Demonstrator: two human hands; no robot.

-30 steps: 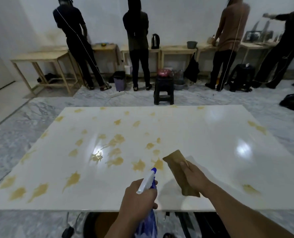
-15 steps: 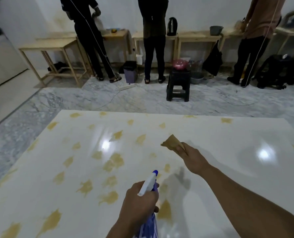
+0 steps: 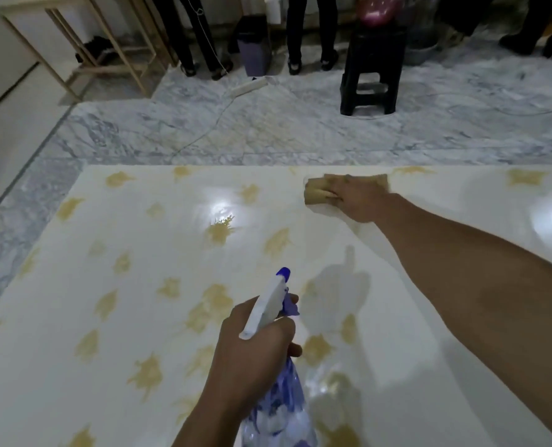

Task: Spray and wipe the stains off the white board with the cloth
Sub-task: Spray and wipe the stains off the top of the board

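Note:
The white board (image 3: 107, 285) lies flat and fills the lower view, dotted with several yellow-brown stains (image 3: 218, 232). My right hand (image 3: 361, 200) reaches to the board's far edge and presses a tan cloth (image 3: 316, 190) flat on the surface there. My left hand (image 3: 252, 356) is low in the middle, gripping a spray bottle (image 3: 268, 308) with a white head, blue nozzle and blue-patterned body, its nozzle pointing away over the board. The bottle's shadow falls on the board to its right.
Beyond the board is marbled floor with a black stool (image 3: 371, 69), a white power strip (image 3: 252, 87) and its cable, a grey bin (image 3: 255, 46) and a wooden table frame (image 3: 107, 50). Several people's legs (image 3: 310, 30) stand along the back.
My right hand has slid the cloth away from me, from the board's near-middle to its far edge. The view has tilted down and moved closer. My left hand keeps hold of the spray bottle.

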